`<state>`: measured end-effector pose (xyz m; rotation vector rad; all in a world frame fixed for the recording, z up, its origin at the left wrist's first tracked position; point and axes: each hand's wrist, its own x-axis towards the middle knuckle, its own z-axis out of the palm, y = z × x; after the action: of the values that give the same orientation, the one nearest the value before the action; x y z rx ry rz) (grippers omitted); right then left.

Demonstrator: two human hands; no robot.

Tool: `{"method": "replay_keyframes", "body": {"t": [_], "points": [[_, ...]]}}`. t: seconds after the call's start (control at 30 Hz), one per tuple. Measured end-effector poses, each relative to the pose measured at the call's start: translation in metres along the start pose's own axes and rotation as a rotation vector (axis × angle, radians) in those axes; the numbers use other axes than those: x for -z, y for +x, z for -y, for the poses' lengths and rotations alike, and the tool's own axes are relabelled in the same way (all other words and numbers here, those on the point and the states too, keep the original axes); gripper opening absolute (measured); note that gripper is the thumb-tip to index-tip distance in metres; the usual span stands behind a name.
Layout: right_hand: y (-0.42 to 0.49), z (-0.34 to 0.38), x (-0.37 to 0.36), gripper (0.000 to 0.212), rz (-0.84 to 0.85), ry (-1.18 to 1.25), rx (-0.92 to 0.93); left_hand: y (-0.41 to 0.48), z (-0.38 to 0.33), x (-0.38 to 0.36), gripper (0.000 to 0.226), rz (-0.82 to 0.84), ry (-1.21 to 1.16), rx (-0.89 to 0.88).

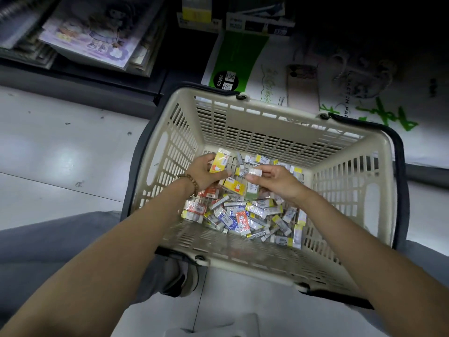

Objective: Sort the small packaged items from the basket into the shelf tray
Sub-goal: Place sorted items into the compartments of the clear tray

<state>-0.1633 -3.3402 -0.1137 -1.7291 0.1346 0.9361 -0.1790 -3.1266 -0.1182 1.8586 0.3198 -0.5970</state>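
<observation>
Yellow packet clasped by left fingers | silvery packet pinched by right fingers | inside basket

Illustrated notebooks were stacked on the shelf at upper left. A phone was laid beside a green-and-white package.

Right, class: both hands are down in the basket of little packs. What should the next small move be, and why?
Probably lift both hands clear of the basket. The left hand grips a yellow eraser pack, the right hand pinches a small white pack, and both sit low among the loose packs. I cannot tell where the shelf tray is.
</observation>
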Motion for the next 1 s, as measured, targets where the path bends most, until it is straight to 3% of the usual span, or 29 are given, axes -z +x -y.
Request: {"method": "replay_keyframes", "body": {"t": [0.2,0.3,0.43,0.5,0.63,0.73,0.8,0.93,1.0], "points": [[-0.028,0.024,-0.008,0.021,0.109,0.010,0.021,-0.019,-0.029,-0.008,0.025,0.054,-0.023,-0.148],[-0.039,0.026,-0.012,0.019,0.099,0.043,0.018,-0.031,-0.034,-0.016,0.012,0.040,-0.199,-0.116],[-0.051,0.027,-0.002,0.019,-0.035,0.218,0.019,-0.043,-0.034,-0.018,0.010,0.003,-0.688,0.081],[-0.053,0.031,0.001,0.016,-0.089,0.318,0.040,-0.049,-0.035,-0.017,0.016,0.076,-0.787,0.157],[-0.056,0.037,-0.008,0.013,-0.137,0.244,0.141,-0.055,-0.044,-0.024,0.041,0.281,-0.675,0.208],[-0.057,0.041,-0.014,0.008,-0.112,0.176,0.227,-0.056,-0.045,-0.025,0.035,0.299,-0.592,0.110],[-0.056,0.044,-0.016,0.015,-0.079,0.120,0.254,-0.054,-0.041,-0.021,0.024,0.281,-0.546,0.085],[-0.051,0.047,-0.022,0.018,-0.290,0.156,0.280,-0.047,-0.040,-0.007,0.017,0.282,-0.477,0.126],[-0.047,0.048,-0.028,0.017,-0.330,0.200,0.263,-0.045,-0.040,-0.003,0.035,0.322,-0.401,0.161]]}}
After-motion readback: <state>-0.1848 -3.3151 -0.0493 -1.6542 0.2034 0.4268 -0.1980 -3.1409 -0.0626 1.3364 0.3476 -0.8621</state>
